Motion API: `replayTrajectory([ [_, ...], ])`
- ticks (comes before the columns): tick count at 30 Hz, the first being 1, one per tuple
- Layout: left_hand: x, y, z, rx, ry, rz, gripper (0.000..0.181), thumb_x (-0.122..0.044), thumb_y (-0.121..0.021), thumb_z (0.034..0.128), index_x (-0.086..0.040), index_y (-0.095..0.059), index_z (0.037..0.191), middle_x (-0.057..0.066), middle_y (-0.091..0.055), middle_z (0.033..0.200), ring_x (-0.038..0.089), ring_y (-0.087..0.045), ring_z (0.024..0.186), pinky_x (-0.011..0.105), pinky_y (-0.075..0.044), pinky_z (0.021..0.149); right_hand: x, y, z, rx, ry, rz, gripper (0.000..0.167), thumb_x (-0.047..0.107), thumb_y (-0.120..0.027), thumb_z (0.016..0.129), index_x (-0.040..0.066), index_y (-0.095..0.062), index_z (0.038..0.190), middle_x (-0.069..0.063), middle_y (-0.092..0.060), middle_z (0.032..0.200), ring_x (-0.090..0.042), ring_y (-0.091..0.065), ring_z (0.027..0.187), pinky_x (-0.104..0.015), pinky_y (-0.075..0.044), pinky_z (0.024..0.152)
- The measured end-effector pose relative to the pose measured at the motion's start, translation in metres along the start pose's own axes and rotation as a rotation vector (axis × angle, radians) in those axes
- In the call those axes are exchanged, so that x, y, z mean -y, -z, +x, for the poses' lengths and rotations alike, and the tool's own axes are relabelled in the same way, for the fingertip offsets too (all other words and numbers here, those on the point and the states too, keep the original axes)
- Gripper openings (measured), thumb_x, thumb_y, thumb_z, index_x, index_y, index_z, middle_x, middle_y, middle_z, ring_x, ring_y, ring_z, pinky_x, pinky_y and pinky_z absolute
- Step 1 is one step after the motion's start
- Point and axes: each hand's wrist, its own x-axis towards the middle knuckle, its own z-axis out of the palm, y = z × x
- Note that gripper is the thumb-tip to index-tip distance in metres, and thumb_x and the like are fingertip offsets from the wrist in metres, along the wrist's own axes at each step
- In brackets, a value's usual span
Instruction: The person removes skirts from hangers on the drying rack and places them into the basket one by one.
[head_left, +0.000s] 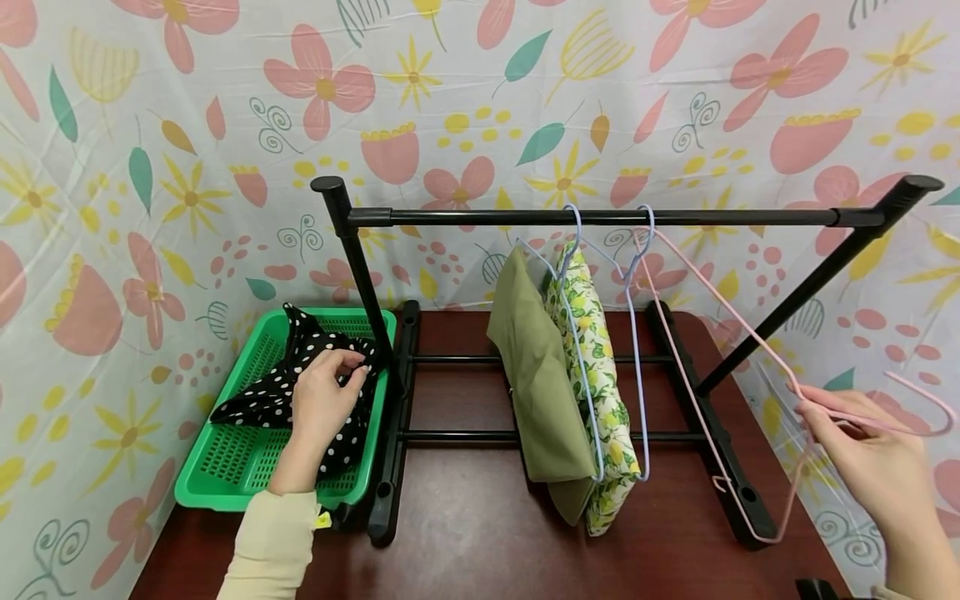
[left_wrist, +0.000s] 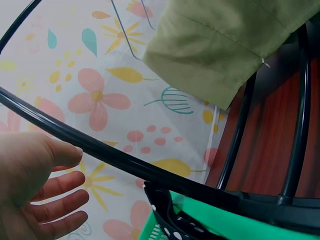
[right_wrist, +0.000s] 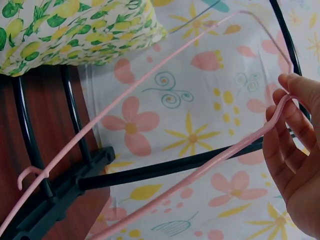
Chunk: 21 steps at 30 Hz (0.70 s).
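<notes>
My right hand pinches a pink clothes hanger near the base of its hook, right of the black rack. The hanger tilts sideways and bears no cloth; its small inner hook shows in the right wrist view. My left hand hovers over a black polka-dot cloth in a green basket. In the left wrist view, that hand's fingers are loosely bent with nothing between them. The polka-dot cloth lies apart from it there.
A black rack's bar carries two lilac hangers. An olive-green zipped cover and a lemon-print cloth hang there. The rack's feet stand on a dark red-brown table; flowered fabric covers the wall behind.
</notes>
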Motion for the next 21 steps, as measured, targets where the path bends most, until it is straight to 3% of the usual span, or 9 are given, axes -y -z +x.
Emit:
replayTrajectory([
  [8, -0.003, -0.011, -0.004, 0.028, -0.012, -0.013, 0.009, -0.014, -0.071, 0.0804, -0.013, -0.069, 0.089, 0.0, -0.063, 0.084, 0.018, -0.061, 0.075, 0.036, -0.047, 0.063, 0.003, -0.005, 0.013, 0.013, 0.044, -0.085, 0.021, 0.004, -0.069, 0.08, 0.004, -0.072, 0.101, 0.031, -0.056, 0.079, 0.006, -0.042, 0.059, -0.007, -0.034, 0.048],
  [13, -0.008, -0.017, -0.006, 0.045, -0.021, -0.022, 0.011, -0.014, -0.072, 0.0793, -0.012, -0.069, 0.09, 0.001, -0.062, 0.084, 0.019, -0.061, 0.075, 0.038, -0.048, 0.064, 0.006, -0.009, 0.021, 0.003, 0.088, -0.126, 0.018, 0.004, -0.07, 0.079, 0.003, -0.073, 0.096, 0.039, -0.053, 0.082, 0.011, -0.042, 0.058, -0.004, -0.033, 0.05],
  [21, -0.015, -0.027, -0.008, 0.08, -0.015, -0.017, 0.011, -0.015, -0.072, 0.0794, -0.015, -0.069, 0.09, 0.0, -0.062, 0.085, 0.018, -0.06, 0.076, 0.036, -0.048, 0.062, 0.012, -0.015, 0.034, 0.001, 0.072, -0.181, 0.017, 0.012, -0.07, 0.08, 0.003, -0.073, 0.094, 0.045, -0.047, 0.081, 0.015, -0.041, 0.056, -0.009, -0.032, 0.043],
])
